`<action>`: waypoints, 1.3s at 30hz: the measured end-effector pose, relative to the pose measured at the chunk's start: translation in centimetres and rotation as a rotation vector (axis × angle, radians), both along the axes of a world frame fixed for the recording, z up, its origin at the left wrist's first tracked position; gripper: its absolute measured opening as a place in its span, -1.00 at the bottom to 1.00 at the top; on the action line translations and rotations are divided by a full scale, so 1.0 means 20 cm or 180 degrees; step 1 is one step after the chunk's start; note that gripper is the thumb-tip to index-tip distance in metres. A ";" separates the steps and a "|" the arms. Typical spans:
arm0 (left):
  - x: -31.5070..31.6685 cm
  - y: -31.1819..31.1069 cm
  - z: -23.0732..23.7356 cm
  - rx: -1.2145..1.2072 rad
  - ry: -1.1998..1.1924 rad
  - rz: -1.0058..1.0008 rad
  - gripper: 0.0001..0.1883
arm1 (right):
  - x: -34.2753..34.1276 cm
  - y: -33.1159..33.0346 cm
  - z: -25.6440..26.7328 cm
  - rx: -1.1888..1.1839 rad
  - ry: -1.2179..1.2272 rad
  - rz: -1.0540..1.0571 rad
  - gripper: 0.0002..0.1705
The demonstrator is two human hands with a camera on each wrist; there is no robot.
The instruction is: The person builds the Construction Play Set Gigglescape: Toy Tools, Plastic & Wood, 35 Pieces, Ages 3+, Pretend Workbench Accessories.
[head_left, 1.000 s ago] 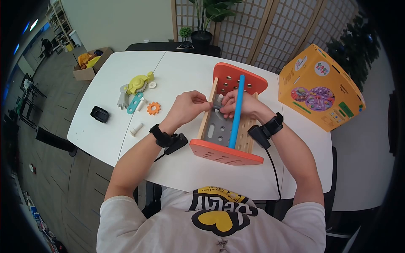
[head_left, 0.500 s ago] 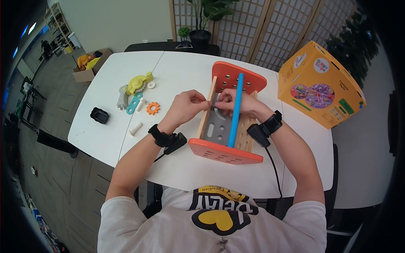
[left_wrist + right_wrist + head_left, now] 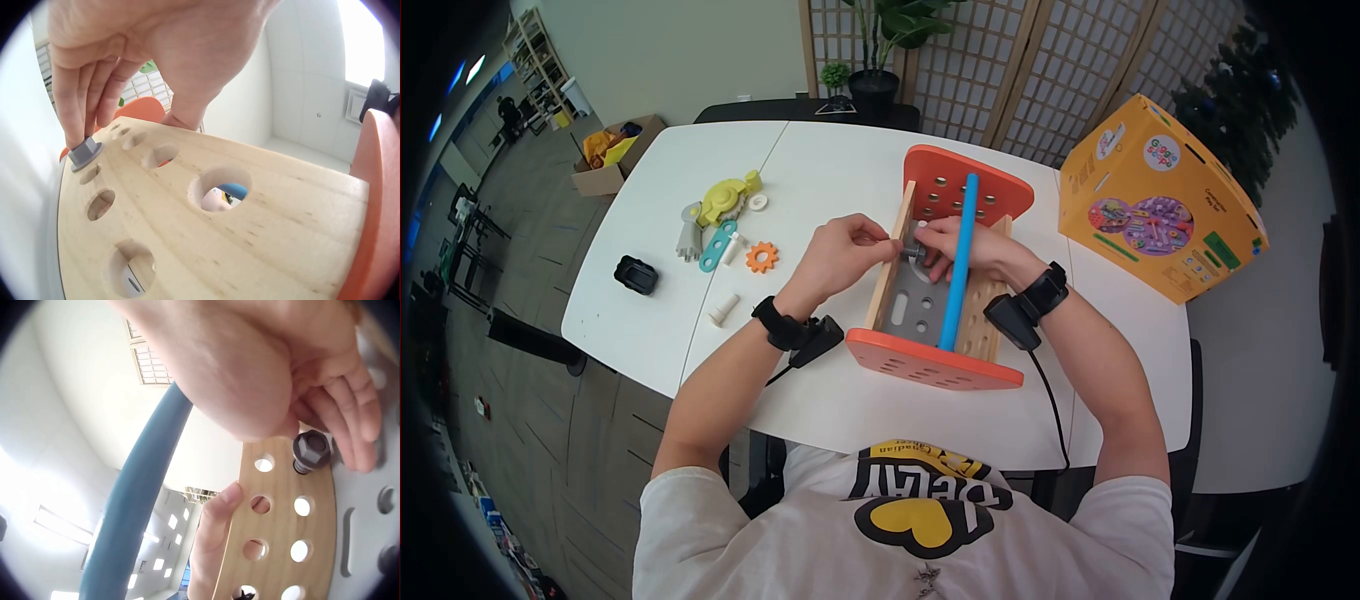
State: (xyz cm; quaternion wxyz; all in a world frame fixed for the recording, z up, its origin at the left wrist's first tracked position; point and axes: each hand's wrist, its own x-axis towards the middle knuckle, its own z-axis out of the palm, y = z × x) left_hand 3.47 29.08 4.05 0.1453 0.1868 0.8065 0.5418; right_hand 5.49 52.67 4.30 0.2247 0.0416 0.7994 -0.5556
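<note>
A wooden side panel (image 3: pixel 187 187) joins orange end boards (image 3: pixel 935 362) and a grey perforated board (image 3: pixel 912 318). Outside the panel, my left hand (image 3: pixel 147 44) presses its fingertips on a grey hex head (image 3: pixel 86 154), its thumb at the panel's top edge. Inside, a dark grey hex piece (image 3: pixel 311 449) with a ribbed shaft stands against the wood. My right hand (image 3: pixel 250 375) is right beside it, thumb close to its rim and fingers loosely extended past its other side; contact is hard to tell. A blue bar (image 3: pixel 962 262) crosses above, over my right hand (image 3: pixel 975 248).
At the left of the white table (image 3: pixel 800 420) lie a yellow-green piece (image 3: pixel 724 202), a teal strip (image 3: pixel 718 246), an orange gear (image 3: pixel 762 257), pale bolts, one of them (image 3: pixel 723 309) nearer me, and a black holder (image 3: pixel 636 274). A yellow box (image 3: pixel 1165 205) stands at the right.
My right fingers have shifted around the hex piece and spread away from it, leaving more of the grey part showing. My left hand has stayed nearly still at the panel.
</note>
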 end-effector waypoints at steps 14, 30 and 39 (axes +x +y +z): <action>0.01 0.00 0.02 -0.0092 -0.0020 -0.0038 -0.63 | -0.02 0.01 -0.01 0.0159 -0.0082 0.0063 -0.44; 0.00 0.00 0.01 -0.0100 -0.0084 -0.0090 -0.65 | -0.01 0.05 -0.02 0.0469 0.0726 0.0163 -0.68; 0.02 0.00 0.02 -0.0085 -0.0074 -0.0083 -0.64 | -0.05 0.02 -0.06 0.0482 -0.0001 0.0089 -0.40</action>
